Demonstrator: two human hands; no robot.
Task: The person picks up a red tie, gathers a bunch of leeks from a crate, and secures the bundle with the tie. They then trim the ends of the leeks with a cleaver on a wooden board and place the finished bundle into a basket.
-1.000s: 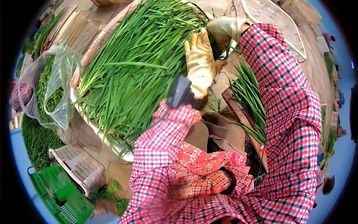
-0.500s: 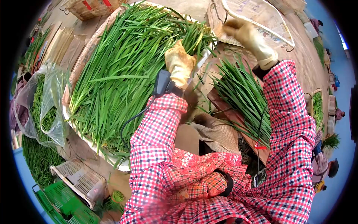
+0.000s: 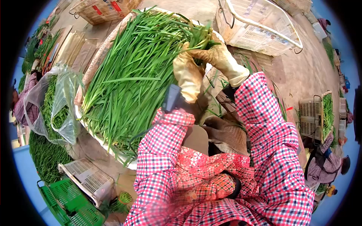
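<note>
Both of my hands wear soiled cream work gloves. My left hand (image 3: 187,73) is closed around a bunch of garlic chives (image 3: 201,35) at the right end of a big tub. Against the same bunch, my right hand (image 3: 224,64) has its fingers curled round the near side, touching the left glove. A thick layer of long green garlic chives (image 3: 132,75) fills the tub (image 3: 81,88). The fingertips are partly hidden among the leaves. A dark box-shaped device (image 3: 171,98) with a cable is at my left wrist.
A white crate (image 3: 249,37) stands at the far right, and another crate (image 3: 102,9) is behind the tub. To the left are a clear plastic bag (image 3: 62,109) with greens, a green crate (image 3: 69,207) and a pale crate (image 3: 90,177). A person (image 3: 322,167) sits at the right.
My right hand has come in from the upper right to the bunch beside my left hand. My right sleeve now covers much of the chives lying at the right. The view has shifted slightly.
</note>
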